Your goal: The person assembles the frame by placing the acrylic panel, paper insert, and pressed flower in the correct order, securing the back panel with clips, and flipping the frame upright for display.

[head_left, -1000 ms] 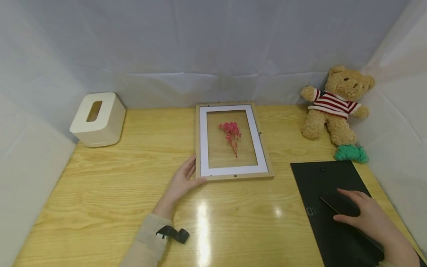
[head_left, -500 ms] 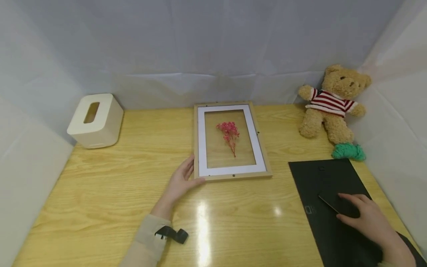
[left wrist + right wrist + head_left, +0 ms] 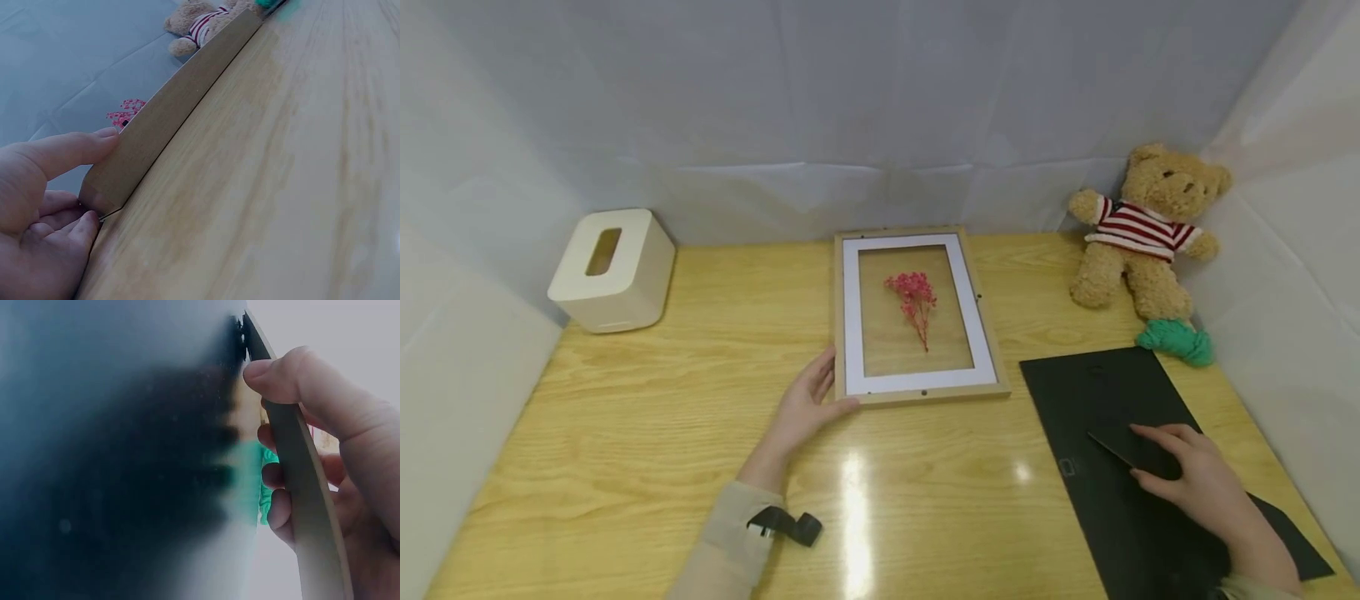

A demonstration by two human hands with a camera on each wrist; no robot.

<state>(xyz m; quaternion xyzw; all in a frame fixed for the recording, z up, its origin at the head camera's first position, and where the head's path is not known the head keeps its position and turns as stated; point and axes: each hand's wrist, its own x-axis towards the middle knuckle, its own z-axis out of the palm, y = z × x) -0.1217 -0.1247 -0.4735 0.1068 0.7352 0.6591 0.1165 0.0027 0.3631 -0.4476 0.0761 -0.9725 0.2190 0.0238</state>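
Observation:
A light wooden picture frame [image 3: 955,394] with a white mat lies at the middle back of the table; a pink dried flower sprig [image 3: 914,292] shows in its see-through centre. My left hand [image 3: 801,417] grips the frame's near left corner, thumb on the front edge [image 3: 150,131] and fingers round the left side. At right is a black frame backing board [image 3: 1120,508] with small metal hangers. Its flat stand leg [image 3: 303,487] is held by my right hand [image 3: 1198,475], thumb on one face and fingertips on the other. The board's glossy face [image 3: 94,456] mirrors the hand.
A skein of green yarn [image 3: 1176,340] lies right at the board's far right corner. Behind it a teddy bear [image 3: 1138,233] in a striped sweater leans in the back corner. A white tissue box [image 3: 621,300] stands at back left. White cloth walls surround the table.
My right hand has moved left with the backing board. The yarn has shifted slightly left too. My left hand and the picture frame stay in place.

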